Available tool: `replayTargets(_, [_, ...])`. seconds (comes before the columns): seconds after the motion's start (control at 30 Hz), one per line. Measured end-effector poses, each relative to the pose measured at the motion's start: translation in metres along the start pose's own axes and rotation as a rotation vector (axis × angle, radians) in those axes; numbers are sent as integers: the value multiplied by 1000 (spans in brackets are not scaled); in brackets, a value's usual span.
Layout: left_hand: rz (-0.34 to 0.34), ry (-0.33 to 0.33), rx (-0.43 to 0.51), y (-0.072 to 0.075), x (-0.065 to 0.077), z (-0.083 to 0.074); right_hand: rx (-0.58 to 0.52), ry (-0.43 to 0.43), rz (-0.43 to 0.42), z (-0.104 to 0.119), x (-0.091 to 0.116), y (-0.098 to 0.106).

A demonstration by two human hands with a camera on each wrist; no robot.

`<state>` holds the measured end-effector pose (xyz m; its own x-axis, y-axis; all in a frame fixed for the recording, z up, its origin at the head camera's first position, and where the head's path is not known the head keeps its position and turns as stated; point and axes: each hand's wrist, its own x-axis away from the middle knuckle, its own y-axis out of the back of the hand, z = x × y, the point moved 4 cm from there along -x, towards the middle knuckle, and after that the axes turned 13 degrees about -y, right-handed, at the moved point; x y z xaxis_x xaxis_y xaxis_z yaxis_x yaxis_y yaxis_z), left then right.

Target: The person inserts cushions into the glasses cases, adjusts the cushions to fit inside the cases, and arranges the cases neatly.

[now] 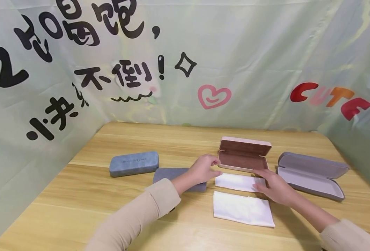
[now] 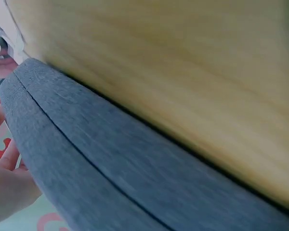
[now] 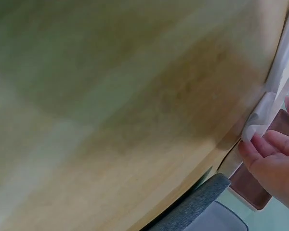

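Observation:
Two folded white cloths lie on the table. The farther one, a narrow white cloth (image 1: 235, 181), is just in front of an open pink glasses case (image 1: 243, 163) with a brown lining. My right hand (image 1: 276, 186) is at its right end; in the right wrist view the cloth's end (image 3: 260, 118) curls up at the fingertips. My left hand (image 1: 202, 169) is by the cloth's left end, thumb and fingers apart, nothing seen between them. Nearer lies the wider white cloth (image 1: 243, 209). Under my left forearm, partly hidden, is a closed grey-blue glasses case (image 1: 169, 174).
A closed blue glasses case (image 1: 134, 164) is at the left. At the right an open purple-grey glasses case (image 1: 313, 176) shows its pale lining. A printed curtain (image 1: 251, 62) stands behind the wooden table (image 1: 78, 198) and along its sides.

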<state>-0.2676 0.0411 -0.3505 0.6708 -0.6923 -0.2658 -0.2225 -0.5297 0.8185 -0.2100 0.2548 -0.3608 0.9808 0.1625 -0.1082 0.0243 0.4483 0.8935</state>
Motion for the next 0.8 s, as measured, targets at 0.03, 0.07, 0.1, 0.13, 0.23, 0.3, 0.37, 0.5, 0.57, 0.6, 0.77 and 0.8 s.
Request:
replayTargets(0.03, [15,5,-3,-1,-3,0,-5,-9,11,-1,-1,-1])
replayTargets(0.07, [34,6,-18,-3,-6,0,-5,-22,19,-2,-3,-1])
replayTargets(0.1, [52,10,-29,-5,-8,0,-4,-34,26,-3,-4,-1])
replayTargets(0.13, [69,18,-41,-6,-11,1,1,-42,28,-4,-4,-1])
replayTargets(0.23, [133,53,-92,-12,-16,2,2,-46,31,-5,-7,-2])
replayTargets(0.3, [169,79,-115,-14,-18,3,4,-50,27,-5,-8,-2])
replayTargets(0.37, [199,94,-137,-17,-20,3,4,-45,20,-5,-8,-2])
replayTargets(0.5, [231,110,-142,-19,-22,4,17,-46,-2,-5,-8,-2])
replayTargets(0.57, [244,114,-146,-19,-22,5,21,-46,-4,-5,-8,-2])
replayTargets(0.6, [248,118,-144,-19,-22,6,25,-50,-1,-6,-9,-2])
replayTargets(0.77, [263,141,-145,-20,-23,8,35,-83,62,-7,-9,-1])
replayTargets(0.8, [265,144,-148,-20,-24,8,35,-93,79,-8,-9,0])
